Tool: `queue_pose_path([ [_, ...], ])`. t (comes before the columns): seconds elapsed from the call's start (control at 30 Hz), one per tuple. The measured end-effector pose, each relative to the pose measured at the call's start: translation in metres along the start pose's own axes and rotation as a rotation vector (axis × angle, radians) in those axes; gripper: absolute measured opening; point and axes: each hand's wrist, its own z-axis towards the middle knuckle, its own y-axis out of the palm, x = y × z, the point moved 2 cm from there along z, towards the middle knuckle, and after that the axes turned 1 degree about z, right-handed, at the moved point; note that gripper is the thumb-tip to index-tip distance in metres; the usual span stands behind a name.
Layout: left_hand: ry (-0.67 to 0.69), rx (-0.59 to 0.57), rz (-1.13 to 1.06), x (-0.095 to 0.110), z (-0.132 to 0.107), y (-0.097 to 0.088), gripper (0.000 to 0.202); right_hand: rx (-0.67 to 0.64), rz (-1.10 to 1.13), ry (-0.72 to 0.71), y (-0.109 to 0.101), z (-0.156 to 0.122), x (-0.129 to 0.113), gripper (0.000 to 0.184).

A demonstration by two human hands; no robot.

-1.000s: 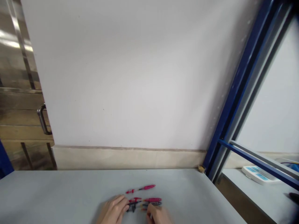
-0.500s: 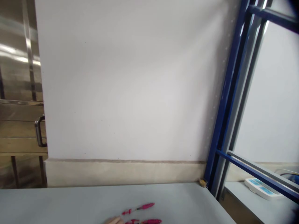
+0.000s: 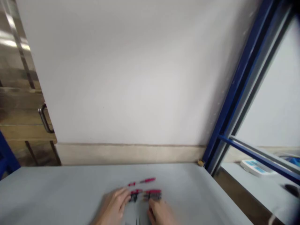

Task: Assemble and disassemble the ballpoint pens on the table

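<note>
A pink pen (image 3: 148, 180) lies in separated parts on the grey table, its smaller pink piece (image 3: 132, 184) to the left. Closer in, another pink barrel (image 3: 152, 191) and a pink cap-end piece (image 3: 136, 191) lie in line. Below them are dark pen barrels (image 3: 152, 197) and small black pen parts (image 3: 134, 197). My left hand (image 3: 116, 203) reaches in with fingers extended, fingertips beside the black parts. My right hand (image 3: 160, 212) has curled fingers at the near edge of the dark barrels; what they hold is hidden. Thin dark pieces (image 3: 137, 221) show at the bottom edge, blurred.
A white wall (image 3: 131, 78) with a beige skirting (image 3: 131, 153) backs the table (image 3: 70, 187). Blue metal frame posts (image 3: 231, 93) stand at the right. Beyond them a white device with blue panels (image 3: 255, 167) rests on another table. A metal door handle (image 3: 44, 118) is at left.
The view has tilted down and shows more of the table. Both hands are now in sight, where before only a bit of fingers showed at the bottom edge.
</note>
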Motion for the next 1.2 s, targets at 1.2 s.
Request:
queue_pose_path([
  [1.2,-0.284,-0.052,-0.071,0.036,-0.007,-0.037,0.005,-0.009,1.318,-0.158,-0.003,0.007,-0.003,0.039],
])
